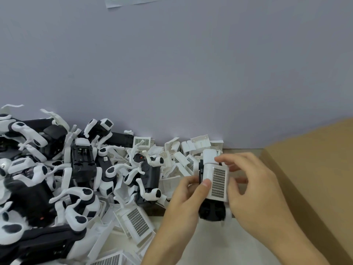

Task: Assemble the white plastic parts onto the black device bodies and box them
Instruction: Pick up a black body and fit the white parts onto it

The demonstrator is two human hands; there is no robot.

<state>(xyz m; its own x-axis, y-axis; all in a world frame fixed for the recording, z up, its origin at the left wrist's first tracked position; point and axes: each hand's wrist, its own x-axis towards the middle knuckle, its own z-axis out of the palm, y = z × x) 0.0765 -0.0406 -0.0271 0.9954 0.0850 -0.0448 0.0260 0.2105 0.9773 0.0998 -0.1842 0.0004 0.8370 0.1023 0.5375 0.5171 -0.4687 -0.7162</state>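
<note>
Down in the lower right of the frame, both hands grasp one black device body (211, 208) with a white grille part (216, 181) laid on top of it: the left hand (186, 199) pinches the part's left edge with its thumb, and the right hand (254, 190) curls its fingers around the right side and top. Just behind them, a loose heap of white plastic parts (193, 150) lies against the wall, touching one another at all angles. More grille pieces (138, 222) lie along the lower middle of the frame, one tilted on its edge. Filling the left half, a dense pile of black device bodies (82, 161) with curved white arms (74, 192) already on them crowds up to the left hand. At the right edge a brown cardboard box (315, 178) slopes from the middle right to the lower right corner, close beside the right wrist. A pale table (215, 243) shows between the forearms. Above, a plain grey-lilac wall (172, 64) fills the upper frame, with a sheet of paper (133, 0) cut off at the top edge.
</note>
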